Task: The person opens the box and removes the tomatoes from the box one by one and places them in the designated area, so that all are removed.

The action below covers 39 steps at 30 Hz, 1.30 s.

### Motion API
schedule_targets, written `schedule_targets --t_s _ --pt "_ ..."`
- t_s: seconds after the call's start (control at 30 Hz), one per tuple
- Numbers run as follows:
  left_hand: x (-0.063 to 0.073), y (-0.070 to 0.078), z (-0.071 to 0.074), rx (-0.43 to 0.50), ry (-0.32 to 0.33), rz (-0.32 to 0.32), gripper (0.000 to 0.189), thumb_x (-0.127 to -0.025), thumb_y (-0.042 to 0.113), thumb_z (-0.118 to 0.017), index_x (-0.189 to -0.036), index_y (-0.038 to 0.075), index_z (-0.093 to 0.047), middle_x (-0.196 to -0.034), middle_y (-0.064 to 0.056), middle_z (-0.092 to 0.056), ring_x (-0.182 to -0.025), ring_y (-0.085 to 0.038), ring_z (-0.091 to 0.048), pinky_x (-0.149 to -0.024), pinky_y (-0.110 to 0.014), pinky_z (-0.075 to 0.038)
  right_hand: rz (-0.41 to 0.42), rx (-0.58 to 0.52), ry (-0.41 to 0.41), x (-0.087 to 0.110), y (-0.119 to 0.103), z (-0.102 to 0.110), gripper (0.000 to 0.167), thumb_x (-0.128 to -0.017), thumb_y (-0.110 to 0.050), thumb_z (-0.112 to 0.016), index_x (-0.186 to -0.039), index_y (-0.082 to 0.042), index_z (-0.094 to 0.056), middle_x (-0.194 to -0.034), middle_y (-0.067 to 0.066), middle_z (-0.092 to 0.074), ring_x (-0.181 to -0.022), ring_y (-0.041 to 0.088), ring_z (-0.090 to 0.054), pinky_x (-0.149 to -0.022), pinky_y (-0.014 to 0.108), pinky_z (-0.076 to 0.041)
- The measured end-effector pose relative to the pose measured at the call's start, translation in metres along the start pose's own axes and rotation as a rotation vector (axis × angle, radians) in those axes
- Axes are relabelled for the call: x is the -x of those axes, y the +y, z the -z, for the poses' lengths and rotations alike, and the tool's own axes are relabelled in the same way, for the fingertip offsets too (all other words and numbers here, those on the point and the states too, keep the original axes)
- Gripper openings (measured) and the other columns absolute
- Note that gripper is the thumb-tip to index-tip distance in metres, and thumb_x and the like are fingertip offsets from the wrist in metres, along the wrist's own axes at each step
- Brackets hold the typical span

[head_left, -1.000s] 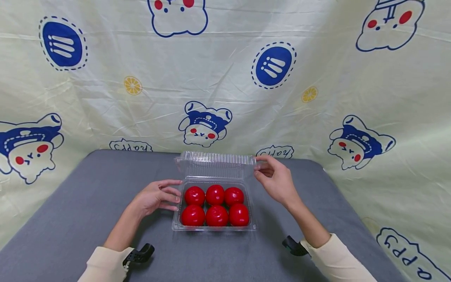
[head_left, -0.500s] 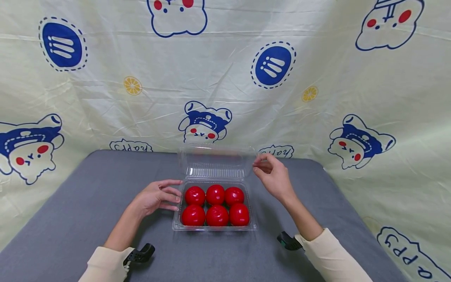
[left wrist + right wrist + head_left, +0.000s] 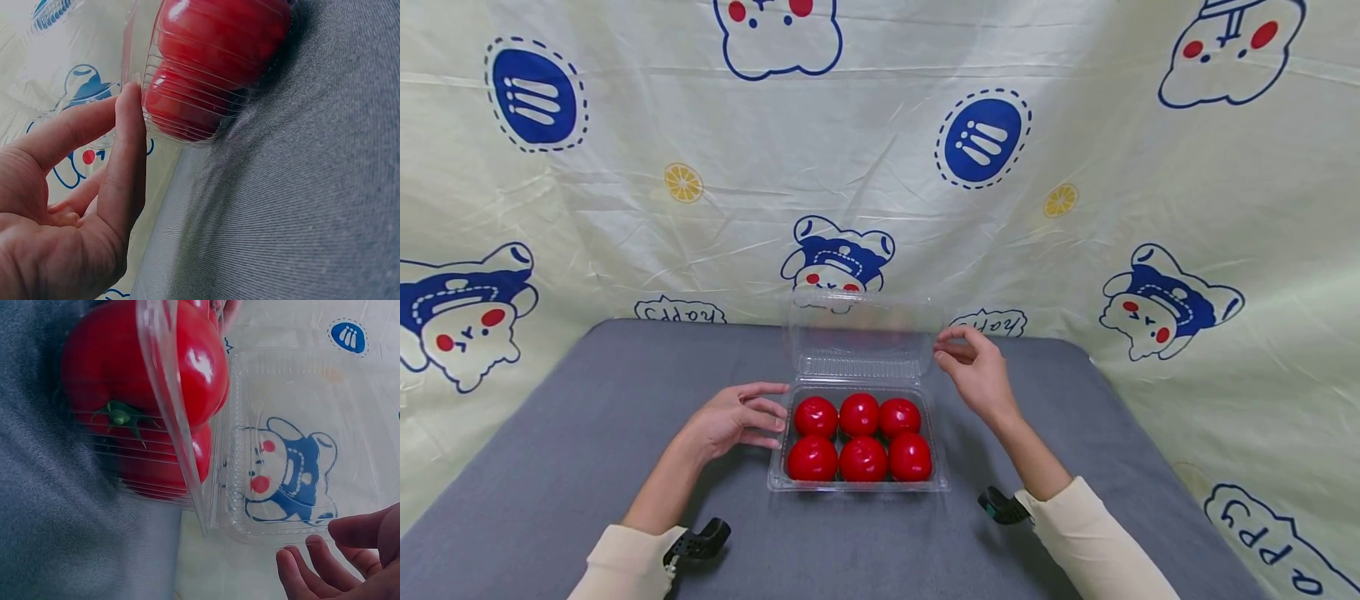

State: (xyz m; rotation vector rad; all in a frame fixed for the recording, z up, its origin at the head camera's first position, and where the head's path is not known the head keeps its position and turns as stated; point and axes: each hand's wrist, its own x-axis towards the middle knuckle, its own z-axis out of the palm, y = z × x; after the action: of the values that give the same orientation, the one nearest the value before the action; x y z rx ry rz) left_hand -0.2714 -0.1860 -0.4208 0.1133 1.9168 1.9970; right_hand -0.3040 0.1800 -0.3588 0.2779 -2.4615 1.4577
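Note:
A clear plastic clamshell box [image 3: 947,483] with several glossy red tomatoes [image 3: 862,458] stands on the grey cloth. Its hinged lid [image 3: 865,329] is raised at the back. My left hand [image 3: 733,417] rests its extended fingers on the box's left side. In the left wrist view, the fingertips [image 3: 130,94] meet the clear rim, with tomatoes behind the ribbed wall. My right hand [image 3: 977,371] holds the lid's right edge between thumb and bent fingers. A green tomato stem [image 3: 120,414] shows through the wall in the right wrist view.
The grey table cloth [image 3: 587,467] extends on both sides of the box. A pale sheet [image 3: 880,150] with printed bears and oranges hangs behind the table. Black straps [image 3: 700,540] sit at both wrists.
The lid has swung up and back from its lower, forward-leaning position. My right hand has shifted slightly left with it. The left hand and tomatoes stay in place.

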Motion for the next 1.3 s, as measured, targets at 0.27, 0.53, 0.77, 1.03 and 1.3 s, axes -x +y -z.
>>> schedule_targets --t_s 0.27,0.53,0.77,1.03,1.3 --pt "0.001 0.0 -0.001 0.003 0.009 0.005 0.061 -0.091 0.0 -0.068 -0.148 -0.001 -0.046 -0.1 -0.008 -0.074 -0.087 -0.02 -0.073 -0.078 -0.041 -0.064 -0.079 -0.153 -0.048 -0.01 0.006 -0.001 0.027 -0.098 -0.006 -0.063 -0.125 -0.005 -0.063 -0.126 0.019 -0.07 -0.118 0.031 -0.068 -0.1 0.041 -0.057" --pt "0.001 -0.002 -0.001 0.011 0.009 0.0 0.061 -0.091 0.001 -0.069 -0.147 -0.002 -0.046 -0.099 -0.008 -0.074 -0.086 -0.019 -0.073 -0.078 -0.041 -0.064 -0.156 -0.309 -0.049 -0.027 0.012 -0.004 0.03 -0.098 -0.006 -0.063 -0.127 0.002 -0.066 -0.125 0.023 -0.069 -0.108 0.025 -0.072 -0.094 0.032 -0.058" --pt "-0.001 -0.004 -0.002 0.021 0.006 -0.004 0.063 -0.09 0.0 -0.07 -0.147 -0.002 -0.046 -0.096 -0.005 -0.074 -0.085 -0.018 -0.072 -0.078 -0.042 -0.064 -0.21 -0.419 -0.08 -0.036 0.018 -0.002 0.036 -0.098 -0.012 -0.065 -0.131 0.004 -0.064 -0.109 0.007 -0.075 -0.095 0.017 -0.075 -0.096 0.039 -0.057" --pt "-0.002 -0.002 -0.002 0.018 0.018 0.003 0.062 -0.09 -0.001 -0.069 -0.147 -0.001 -0.046 -0.098 -0.007 -0.074 -0.085 -0.019 -0.072 -0.078 -0.042 -0.064 -0.288 -0.519 -0.125 -0.044 0.019 0.0 0.04 -0.099 -0.01 -0.064 -0.136 0.004 -0.06 -0.124 0.015 -0.071 -0.101 0.025 -0.074 -0.1 0.047 -0.055" --pt "-0.004 -0.001 -0.002 0.025 0.007 -0.002 0.062 -0.09 -0.001 -0.069 -0.147 -0.002 -0.046 -0.097 -0.006 -0.074 -0.085 -0.018 -0.072 -0.078 -0.043 -0.064 -0.33 -0.53 -0.158 -0.054 0.026 -0.001 0.043 -0.099 -0.01 -0.064 -0.14 0.002 -0.058 -0.122 0.013 -0.071 -0.097 0.021 -0.073 -0.097 0.041 -0.058"
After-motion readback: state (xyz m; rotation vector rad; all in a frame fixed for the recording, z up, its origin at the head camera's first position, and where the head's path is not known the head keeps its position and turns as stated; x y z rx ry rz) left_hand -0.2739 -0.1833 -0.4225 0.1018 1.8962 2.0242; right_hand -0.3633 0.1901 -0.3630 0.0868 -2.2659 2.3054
